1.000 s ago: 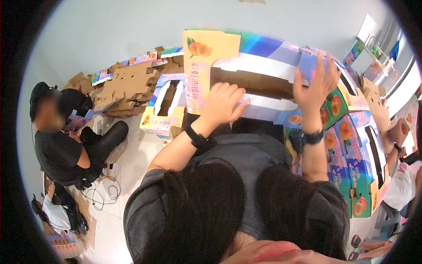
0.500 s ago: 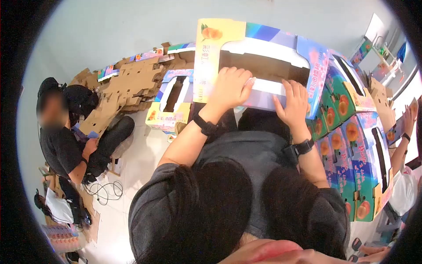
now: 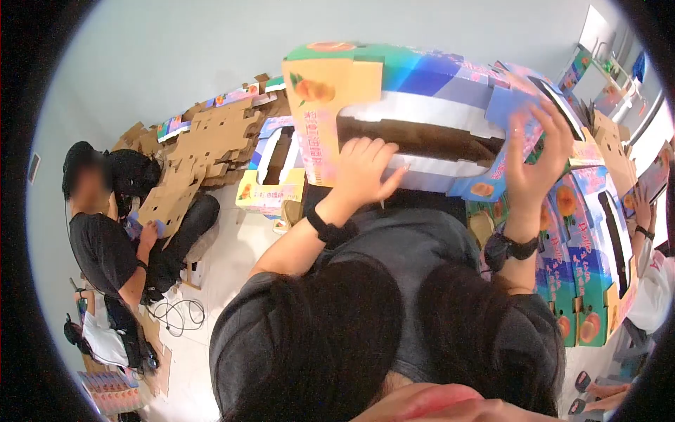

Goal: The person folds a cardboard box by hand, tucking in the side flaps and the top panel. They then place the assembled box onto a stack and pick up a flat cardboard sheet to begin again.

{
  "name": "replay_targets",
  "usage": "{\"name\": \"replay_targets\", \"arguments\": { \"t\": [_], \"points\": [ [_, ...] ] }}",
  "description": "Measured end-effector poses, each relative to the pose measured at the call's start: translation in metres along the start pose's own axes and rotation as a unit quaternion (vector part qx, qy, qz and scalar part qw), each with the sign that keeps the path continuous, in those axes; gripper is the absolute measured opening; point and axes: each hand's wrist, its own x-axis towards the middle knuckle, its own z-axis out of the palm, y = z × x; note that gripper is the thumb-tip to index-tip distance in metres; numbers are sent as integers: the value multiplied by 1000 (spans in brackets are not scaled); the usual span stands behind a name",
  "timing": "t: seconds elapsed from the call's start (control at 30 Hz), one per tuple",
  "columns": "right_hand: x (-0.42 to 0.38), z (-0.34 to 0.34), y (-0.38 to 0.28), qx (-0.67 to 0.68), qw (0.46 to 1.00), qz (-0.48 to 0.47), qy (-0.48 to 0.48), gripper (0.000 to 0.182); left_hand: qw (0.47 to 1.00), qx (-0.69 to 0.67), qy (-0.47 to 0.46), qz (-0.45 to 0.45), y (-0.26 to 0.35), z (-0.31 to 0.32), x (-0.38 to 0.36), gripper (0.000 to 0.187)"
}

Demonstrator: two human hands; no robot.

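A printed cardboard fruit box (image 3: pixel 432 77) in yellow, blue and green, with a long slot in its top, stands tilted in front of my torso. My left hand (image 3: pixel 365 172) is on its near left part, fingers hooked at the near edge of the slot and thumb held out to the side. At the box's right end, my right hand (image 3: pixel 540 151) is raised by the blue end flap (image 3: pixel 481 186), palm turned inward and fingers apart, slightly blurred. White inner flaps line the slot, and brown cardboard shows inside.
Another fruit box (image 3: pixel 271 190) sits on the floor at left, beside stacked flat cardboard (image 3: pixel 211 133). Stacked boxes (image 3: pixel 580 246) stand close on my right. A seated person (image 3: pixel 105 239) works at left near a looped cable (image 3: pixel 179 316). Another person's hand (image 3: pixel 641 207) shows far right.
The box has tipped, so its green far side now shows. My right hand has lifted off the near panel and moved right to the end flap. My left hand stays at the slot edge.
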Motion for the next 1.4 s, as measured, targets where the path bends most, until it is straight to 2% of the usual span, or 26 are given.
{"name": "replay_targets", "arguments": {
  "t": [0.07,0.1,0.2,0.23,0.33,0.37,0.47,0.5,0.53,0.6,0.63,0.73,0.83,0.93,0.97,1.07,1.1,1.4],
  "points": [
    [9,-12,1,34,999,28,-5,33,999,-24,34,-29,12,-5,-3,41],
    [14,-17,-1,26,1000,12,-11,33,997,-43,5,-59,15,-9,-5,52],
    [14,-20,-2,-14,999,-1,-29,33,991,-83,3,-102,26,-15,-10,54],
    [13,-16,-2,-20,999,1,-39,26,991,-102,-9,-90,31,-23,-9,54],
    [5,-9,11,-56,995,-38,-70,17,975,-175,-46,-131,39,-39,-7,50],
    [5,-6,12,-14,998,-14,-67,15,971,-185,-81,-126,38,-50,-5,49],
    [6,-2,15,-2,998,-31,-56,14,918,-308,-158,-196,37,-72,-3,47],
    [5,-1,13,-35,998,-35,-47,14,904,-316,-205,-203,33,-77,-5,57],
    [5,0,14,-25,998,-32,-44,14,846,-427,-200,-247,33,-75,-9,60],
    [7,3,16,-6,999,-30,-37,14,688,-626,-179,-320,31,-69,-17,65],
    [8,3,16,1,999,-33,-33,14,611,-685,-221,-330,26,-69,-15,72],
    [8,3,14,-16,999,-22,-38,14,468,-809,-180,-309,28,-60,-10,78],
    [5,3,17,11,999,-15,-34,14,435,-848,-107,-284,32,-33,-10,82],
    [-2,-1,15,-36,998,-46,-21,16,383,-870,6,-310,31,-15,-9,82],
    [-4,-2,15,-40,997,-59,-12,18,361,-893,32,-265,30,-13,-7,63],
    [-13,-5,14,-55,995,-84,11,24,375,-897,65,-224,21,-9,-12,69],
    [-18,-5,15,-62,994,-85,20,26,393,-885,67,-242,20,-11,-14,74],
    [-25,-6,13,-76,994,-75,33,30,346,-912,46,-215,21,-16,-13,73]
  ]
}}
